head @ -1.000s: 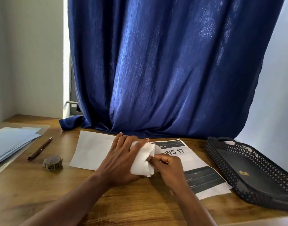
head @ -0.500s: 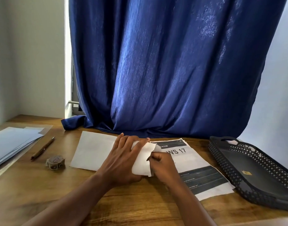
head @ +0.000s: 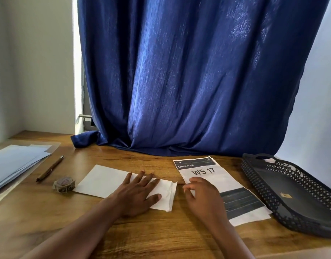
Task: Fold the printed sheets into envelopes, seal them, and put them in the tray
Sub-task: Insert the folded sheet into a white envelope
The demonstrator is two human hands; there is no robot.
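A white sheet [head: 104,180] lies flat on the wooden table, its right end folded over into a layered flap [head: 168,195]. My left hand [head: 138,193] presses flat on that sheet, fingers spread, thumb near the fold. My right hand [head: 202,197] hovers just right of the folded edge with fingers loosely curled, holding nothing, over a stack of printed sheets [head: 213,176] marked "WS 17" and "LIVING ROOM". The black perforated tray [head: 273,176] stands at the right with a small gold sticker on its floor.
A roll of seal stickers [head: 64,184] and a pen [head: 49,168] lie left of the sheet. Pale blue envelopes [head: 17,163] are stacked at the far left. A blue curtain [head: 189,81] hangs to the table's back edge.
The folded flap, held up between both hands before, now lies pressed flat on the table. My left hand has spread flat on it and my right hand has let go and drawn right.
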